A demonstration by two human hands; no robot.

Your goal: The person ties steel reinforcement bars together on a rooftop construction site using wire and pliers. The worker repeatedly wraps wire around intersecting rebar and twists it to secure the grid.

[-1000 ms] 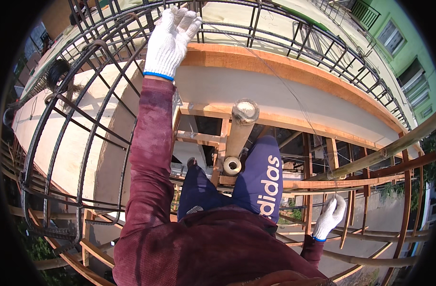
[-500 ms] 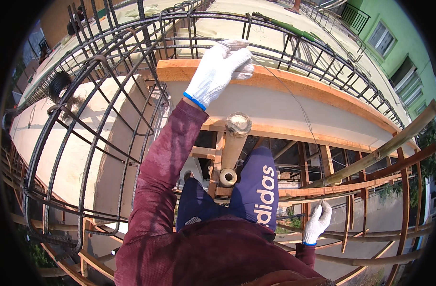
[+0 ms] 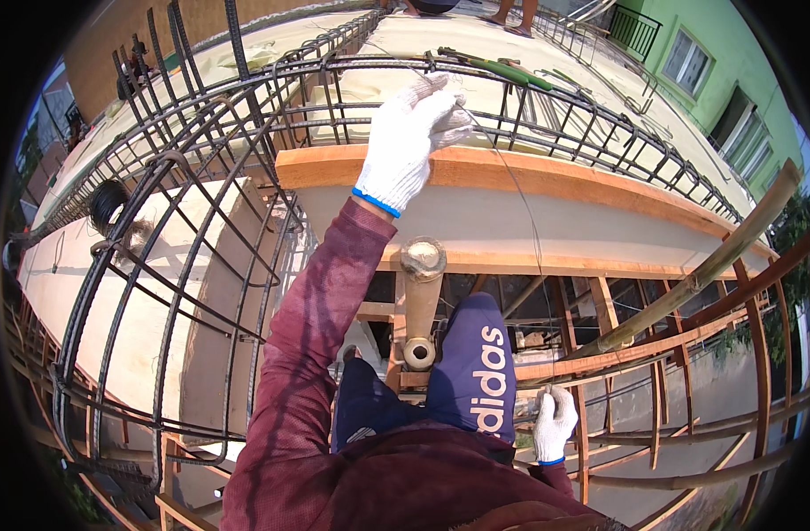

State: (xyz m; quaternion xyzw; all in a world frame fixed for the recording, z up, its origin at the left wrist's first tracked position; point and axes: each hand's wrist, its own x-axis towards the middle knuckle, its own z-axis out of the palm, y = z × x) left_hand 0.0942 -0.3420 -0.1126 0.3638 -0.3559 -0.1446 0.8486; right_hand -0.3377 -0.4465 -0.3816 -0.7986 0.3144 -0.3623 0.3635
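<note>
Outdoors, high up on a building site in bright sun. Left hand (image 3: 412, 142) in a white glove, raised at the top middle, fingers pinched shut on a thin wire (image 3: 520, 203). Wire running down from the glove toward the middle right. Right hand (image 3: 555, 423), also gloved, low at the lower right, curled shut around a wooden rail (image 3: 600, 356). Dark rebar cage (image 3: 184, 265) filling the left side. Orange wooden beam (image 3: 547, 177) across the middle. Bamboo pole (image 3: 706, 270) slanting at the right. Green house (image 3: 732, 88) at the upper right.
</note>
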